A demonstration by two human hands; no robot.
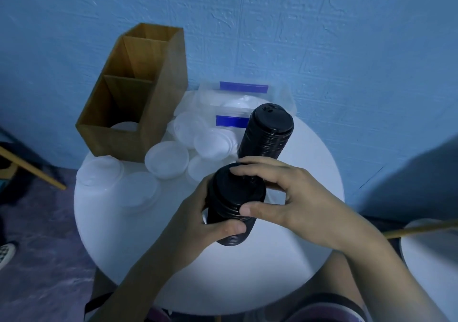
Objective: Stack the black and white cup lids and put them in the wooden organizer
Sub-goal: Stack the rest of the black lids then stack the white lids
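At lower center, the left hand (pixel 193 222) wraps round a black lid stack (pixel 235 192) while the right hand (pixel 292 197) pinches its top, above the round white table (pixel 247 272). Just behind stands a second black stack (pixel 269 133). Loose white lids (pixel 166 159) lie center-left. At upper left, the wooden organizer (pixel 158 113) holds 1 white lid in its nearest compartment.

I have the round white worktop (pixel 285 267) in front of me, and the wooden organizer (pixel 158 113) stands at its far left edge. Loose white lids (pixel 166 159) lie just right of the organizer and in front of it. Further right of it stands a stack of black lids (pixel 266 135). Clear bags with blue strips (pixel 244 87) lie behind the white lids.
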